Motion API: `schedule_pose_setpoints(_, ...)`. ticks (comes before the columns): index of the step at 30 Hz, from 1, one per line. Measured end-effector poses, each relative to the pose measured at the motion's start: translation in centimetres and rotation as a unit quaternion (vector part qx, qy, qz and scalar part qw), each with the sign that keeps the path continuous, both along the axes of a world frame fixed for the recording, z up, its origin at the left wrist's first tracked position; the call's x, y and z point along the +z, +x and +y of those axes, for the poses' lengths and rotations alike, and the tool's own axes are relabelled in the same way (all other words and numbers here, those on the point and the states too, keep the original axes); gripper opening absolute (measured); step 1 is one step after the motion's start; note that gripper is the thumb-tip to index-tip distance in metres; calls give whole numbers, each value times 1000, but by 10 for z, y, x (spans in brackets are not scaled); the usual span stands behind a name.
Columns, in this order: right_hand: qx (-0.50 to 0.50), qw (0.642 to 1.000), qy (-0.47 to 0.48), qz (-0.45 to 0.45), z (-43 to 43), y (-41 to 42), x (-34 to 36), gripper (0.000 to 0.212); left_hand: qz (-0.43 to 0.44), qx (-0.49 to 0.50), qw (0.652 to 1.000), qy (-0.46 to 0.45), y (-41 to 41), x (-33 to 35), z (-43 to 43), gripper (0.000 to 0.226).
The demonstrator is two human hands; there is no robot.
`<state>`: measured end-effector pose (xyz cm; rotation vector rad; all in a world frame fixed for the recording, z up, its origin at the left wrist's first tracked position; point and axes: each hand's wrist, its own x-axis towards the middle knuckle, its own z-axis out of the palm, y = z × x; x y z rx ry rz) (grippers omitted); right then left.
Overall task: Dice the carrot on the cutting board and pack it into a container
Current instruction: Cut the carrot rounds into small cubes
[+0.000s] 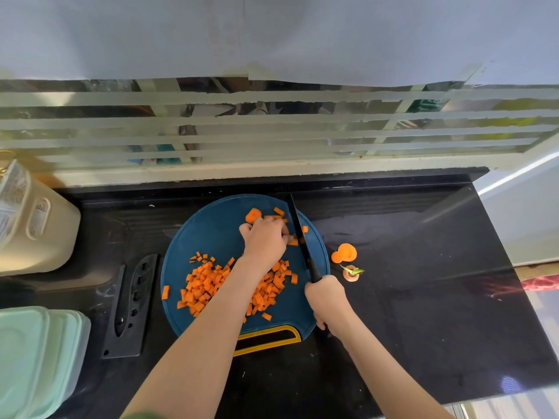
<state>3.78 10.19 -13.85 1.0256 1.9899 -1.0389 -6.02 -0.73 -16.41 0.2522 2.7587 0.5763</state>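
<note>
Blk knife sheath [131,303] on dark counter [423,313], beige jug [39,225] far L, taped window [272,128]

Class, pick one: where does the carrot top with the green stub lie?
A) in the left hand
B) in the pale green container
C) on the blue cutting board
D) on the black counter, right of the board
D: the carrot top lies on the black counter, just beyond the cutting board rim.

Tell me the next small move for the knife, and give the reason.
Probably bring the knife down through the uncut carrot pieces beside the left hand. The right hand grips the handle, the blade lies right next to the left hand, which holds those pieces on the cutting board, and they are larger than the diced pile, so packing looks premature.
</note>
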Motion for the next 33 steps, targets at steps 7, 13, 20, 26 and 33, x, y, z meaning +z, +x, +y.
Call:
schedule_pose_setpoints(7,-46,997,-47,38,1,-6,13,13,-5,16,1000,-1,1,7,-1,21)
schedule_pose_setpoints(13,-32,996,-65,61,-5,7,17,18,-14,6,1000,-24,-1,13,-12,29)
schedule_pose_setpoints(20,2,1000,-13,26,-5,-1,5,15,-30,-25,999,-19,-3,12,-9,24)
schedule_pose_setpoints(26,-55,998,-29,3,-13,-9,-4,21,-24,-64,997,-44,1,11,-6,24)
schedule_pose_setpoints(33,-99,986,-133,25,-1,1,7,16,-10,-47,998,-31,14,16,-10,22)
